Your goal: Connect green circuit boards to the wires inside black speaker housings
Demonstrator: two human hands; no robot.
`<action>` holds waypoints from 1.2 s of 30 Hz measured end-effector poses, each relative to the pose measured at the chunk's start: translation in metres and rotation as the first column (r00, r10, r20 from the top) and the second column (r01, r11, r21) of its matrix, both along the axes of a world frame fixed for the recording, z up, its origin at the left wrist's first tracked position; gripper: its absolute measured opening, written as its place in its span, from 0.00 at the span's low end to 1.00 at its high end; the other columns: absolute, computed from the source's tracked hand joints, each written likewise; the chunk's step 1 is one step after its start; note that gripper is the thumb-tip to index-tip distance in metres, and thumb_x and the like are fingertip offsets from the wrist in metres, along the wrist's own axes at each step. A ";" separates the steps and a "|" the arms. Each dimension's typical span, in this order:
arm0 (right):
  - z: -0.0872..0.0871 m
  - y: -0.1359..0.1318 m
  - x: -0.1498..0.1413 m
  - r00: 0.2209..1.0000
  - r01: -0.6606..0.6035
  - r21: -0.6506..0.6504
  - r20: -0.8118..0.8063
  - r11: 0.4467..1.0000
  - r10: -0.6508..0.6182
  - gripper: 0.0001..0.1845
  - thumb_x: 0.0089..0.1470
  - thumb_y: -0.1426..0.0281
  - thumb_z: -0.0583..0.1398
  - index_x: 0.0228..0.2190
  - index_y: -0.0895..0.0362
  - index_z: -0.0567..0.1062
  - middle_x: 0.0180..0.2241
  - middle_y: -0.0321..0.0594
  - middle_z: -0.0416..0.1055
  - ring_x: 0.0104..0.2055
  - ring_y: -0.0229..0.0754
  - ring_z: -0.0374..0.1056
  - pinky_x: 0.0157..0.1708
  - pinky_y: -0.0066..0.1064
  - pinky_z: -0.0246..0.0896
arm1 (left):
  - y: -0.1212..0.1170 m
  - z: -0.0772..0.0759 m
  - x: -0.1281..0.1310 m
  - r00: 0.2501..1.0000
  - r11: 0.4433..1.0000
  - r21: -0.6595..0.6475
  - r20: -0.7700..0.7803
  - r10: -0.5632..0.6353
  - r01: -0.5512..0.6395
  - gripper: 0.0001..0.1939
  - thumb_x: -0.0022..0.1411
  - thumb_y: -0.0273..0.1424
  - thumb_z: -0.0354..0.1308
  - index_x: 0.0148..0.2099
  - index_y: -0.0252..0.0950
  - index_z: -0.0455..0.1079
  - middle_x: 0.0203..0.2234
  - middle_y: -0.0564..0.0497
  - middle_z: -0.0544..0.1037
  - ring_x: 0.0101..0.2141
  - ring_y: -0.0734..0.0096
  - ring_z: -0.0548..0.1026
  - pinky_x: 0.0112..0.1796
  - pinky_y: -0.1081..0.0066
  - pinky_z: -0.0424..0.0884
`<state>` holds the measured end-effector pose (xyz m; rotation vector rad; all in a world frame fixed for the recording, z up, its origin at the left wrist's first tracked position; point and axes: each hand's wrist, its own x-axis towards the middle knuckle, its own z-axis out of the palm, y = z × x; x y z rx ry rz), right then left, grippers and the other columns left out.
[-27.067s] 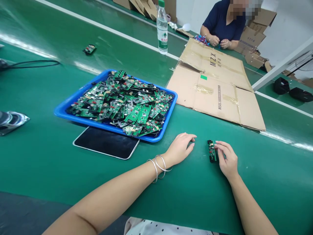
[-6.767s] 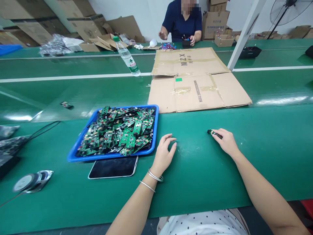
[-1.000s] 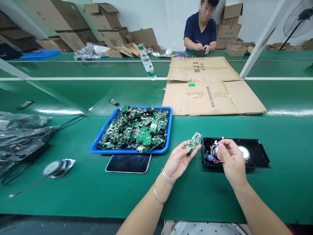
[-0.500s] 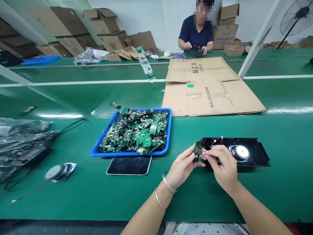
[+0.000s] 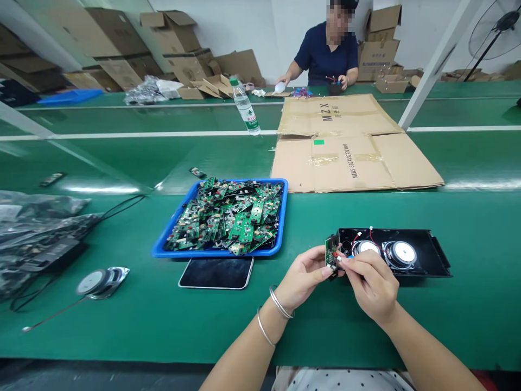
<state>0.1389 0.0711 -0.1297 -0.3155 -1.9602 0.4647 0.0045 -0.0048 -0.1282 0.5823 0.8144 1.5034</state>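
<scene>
My left hand [image 5: 305, 276] grips a small green circuit board [image 5: 330, 251] by its edges, tilted up at the left end of a black speaker housing [image 5: 427, 252]. With thumb and forefinger pinched, my right hand [image 5: 372, 279] holds a small white plug [image 5: 339, 259] against the board's face. Whether the plug is seated in a socket I cannot tell. Two round speakers, a left one [image 5: 366, 247] and a right one [image 5: 404, 253], sit in the housing, and red wires with white plugs rise by its back edge. My right hand partly hides the housing's front and left speaker.
A blue tray [image 5: 217, 254] heaped with circuit boards stands left of my hands, a phone [image 5: 217, 272] at its front edge. A loose speaker [image 5: 97, 283] and bagged parts [image 5: 40, 239] lie farther left. Flattened cardboard [image 5: 354, 163] and a bottle [image 5: 246, 108] are behind. A co-worker [image 5: 329, 54] sits opposite.
My left hand has turned the board more edge-on and shifted its grip lower. My right hand stays pinched at the board. The co-worker's one hand has reached sideways to a white object.
</scene>
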 end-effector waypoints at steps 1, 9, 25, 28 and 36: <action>0.000 0.000 0.000 1.000 -0.002 -0.004 -0.002 1.000 0.002 0.21 0.50 0.86 0.59 0.43 0.54 0.72 0.28 0.39 0.67 0.29 0.38 0.66 0.25 0.31 0.65 | 0.000 -0.001 -0.001 1.000 1.000 0.004 -0.009 -0.007 0.007 0.18 0.49 0.32 0.67 0.44 0.35 0.73 0.37 0.45 0.76 0.38 0.63 0.73 0.40 0.67 0.69; 0.000 0.000 0.000 1.000 -0.011 0.010 0.019 1.000 0.011 0.19 0.50 0.86 0.59 0.42 0.56 0.72 0.28 0.40 0.67 0.29 0.38 0.64 0.24 0.30 0.64 | 0.001 -0.002 -0.003 0.997 0.999 0.034 -0.073 0.007 -0.004 0.15 0.47 0.30 0.68 0.40 0.36 0.75 0.36 0.46 0.76 0.38 0.65 0.73 0.41 0.67 0.69; -0.004 -0.003 -0.003 0.998 -0.061 -0.058 -0.036 0.996 0.059 0.13 0.52 0.83 0.57 0.36 0.56 0.73 0.26 0.39 0.68 0.27 0.38 0.65 0.23 0.30 0.63 | 0.000 -0.007 -0.011 0.984 0.991 0.029 -0.128 -0.127 0.132 0.16 0.43 0.30 0.70 0.38 0.36 0.76 0.34 0.49 0.68 0.32 0.68 0.73 0.38 0.65 0.71; -0.005 0.000 -0.004 0.997 -0.070 -0.061 -0.040 0.996 0.068 0.12 0.52 0.83 0.57 0.36 0.55 0.73 0.26 0.39 0.68 0.27 0.38 0.65 0.23 0.30 0.63 | 0.001 -0.007 -0.012 0.979 0.992 0.019 -0.164 -0.122 0.127 0.16 0.43 0.30 0.69 0.38 0.34 0.76 0.34 0.49 0.67 0.33 0.68 0.72 0.38 0.65 0.71; 0.008 0.003 -0.004 0.985 -0.104 -0.195 0.117 0.975 0.128 0.07 0.57 0.77 0.55 0.33 0.57 0.73 0.27 0.39 0.67 0.30 0.38 0.65 0.27 0.30 0.64 | 0.002 -0.011 -0.014 0.989 0.995 0.042 -0.120 -0.090 0.095 0.20 0.45 0.22 0.68 0.42 0.36 0.71 0.35 0.50 0.72 0.35 0.70 0.72 0.37 0.71 0.72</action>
